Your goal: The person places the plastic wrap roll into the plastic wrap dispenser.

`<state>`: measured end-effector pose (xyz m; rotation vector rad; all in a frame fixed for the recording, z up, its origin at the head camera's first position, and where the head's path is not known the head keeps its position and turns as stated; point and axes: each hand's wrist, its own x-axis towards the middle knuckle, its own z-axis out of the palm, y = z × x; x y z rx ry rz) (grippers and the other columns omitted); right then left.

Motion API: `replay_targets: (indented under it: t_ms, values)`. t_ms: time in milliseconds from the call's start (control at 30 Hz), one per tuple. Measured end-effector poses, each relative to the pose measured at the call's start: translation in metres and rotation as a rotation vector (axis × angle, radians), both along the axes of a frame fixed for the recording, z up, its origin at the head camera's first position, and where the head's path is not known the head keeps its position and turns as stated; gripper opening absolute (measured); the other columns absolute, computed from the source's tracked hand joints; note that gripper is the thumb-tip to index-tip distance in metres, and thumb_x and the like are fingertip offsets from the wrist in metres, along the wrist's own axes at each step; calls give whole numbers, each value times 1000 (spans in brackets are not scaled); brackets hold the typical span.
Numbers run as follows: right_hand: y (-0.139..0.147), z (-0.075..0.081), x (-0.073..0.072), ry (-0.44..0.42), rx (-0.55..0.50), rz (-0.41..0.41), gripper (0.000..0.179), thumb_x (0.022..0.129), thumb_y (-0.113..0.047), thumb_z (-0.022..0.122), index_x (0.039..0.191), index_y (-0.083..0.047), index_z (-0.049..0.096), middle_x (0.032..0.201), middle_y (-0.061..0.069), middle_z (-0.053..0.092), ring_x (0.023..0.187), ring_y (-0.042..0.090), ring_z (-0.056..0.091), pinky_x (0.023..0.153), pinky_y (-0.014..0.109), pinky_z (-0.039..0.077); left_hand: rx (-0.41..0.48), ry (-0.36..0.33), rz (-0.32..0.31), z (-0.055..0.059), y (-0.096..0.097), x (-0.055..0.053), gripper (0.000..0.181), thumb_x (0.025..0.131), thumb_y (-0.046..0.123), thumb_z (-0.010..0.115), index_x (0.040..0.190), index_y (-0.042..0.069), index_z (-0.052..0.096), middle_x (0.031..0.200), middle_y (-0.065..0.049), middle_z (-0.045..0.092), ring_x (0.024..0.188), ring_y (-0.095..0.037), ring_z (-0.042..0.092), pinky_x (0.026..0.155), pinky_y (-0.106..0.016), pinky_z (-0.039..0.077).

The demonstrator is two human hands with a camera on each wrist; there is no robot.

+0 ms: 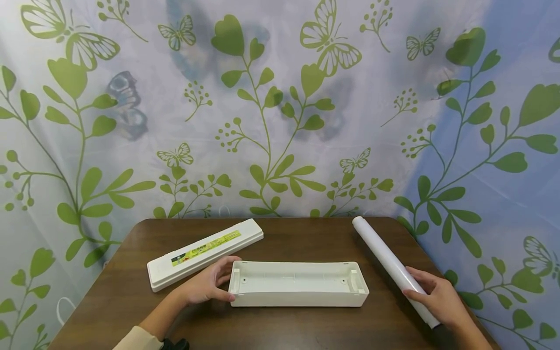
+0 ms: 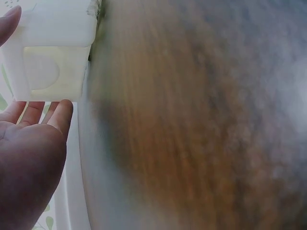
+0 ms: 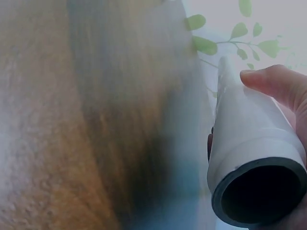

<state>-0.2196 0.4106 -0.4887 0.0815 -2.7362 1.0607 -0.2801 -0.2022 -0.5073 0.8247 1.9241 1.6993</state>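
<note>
At the middle of the table lies an open white plastic box (image 1: 299, 299), long and narrow, with bare inside walls. My left hand (image 1: 209, 283) grips its left end, thumb at the near corner and fingers at the far one; the left wrist view shows the box end (image 2: 57, 72) between thumb and fingers. My right hand (image 1: 437, 295) holds a white roll of cling film (image 1: 389, 260) near its close end, thumb on top. In the right wrist view the roll (image 3: 254, 120) shows a dark hollow core. It slants away toward the table's far right.
A white lid (image 1: 205, 253) with a yellow-green label lies slanted behind my left hand. The brown wooden table (image 1: 297, 330) ends at a curtain (image 1: 280, 121) printed with green leaves and butterflies. A dark object (image 1: 175, 344) sits by my left sleeve.
</note>
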Motion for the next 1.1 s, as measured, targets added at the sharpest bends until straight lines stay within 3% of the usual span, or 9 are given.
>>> replay_targets:
  t_ms: [233,567,833,1100]
  values:
    - [-7,3,0,38,-14,17,65,82,-23,88,137,2,63,124,29,68,87,-7,64,63,23,56,-1,-1,-5,-2,0,0,93,84,3,82,154,-2,22,157,-30,31,149,-52,27,106,-24,49]
    - [-21,15,-4,0,-31,22,67,83,-24,87,141,-2,60,129,28,66,88,0,64,65,24,56,2,32,-10,-2,0,1,93,84,3,82,154,-4,21,156,-31,31,148,-53,28,106,-25,49]
    - [-26,22,-2,76,-29,64,64,82,-22,87,138,-3,62,124,25,68,87,0,66,64,25,56,-25,53,0,-1,1,1,94,84,5,82,154,-5,20,156,-29,33,148,-51,29,107,-21,46]
    - [-28,24,-3,150,-32,147,61,81,-18,88,137,-6,64,118,-9,68,91,-2,67,66,24,58,-43,67,-3,1,0,0,92,84,5,83,153,-4,23,155,-29,34,149,-51,30,108,-20,46]
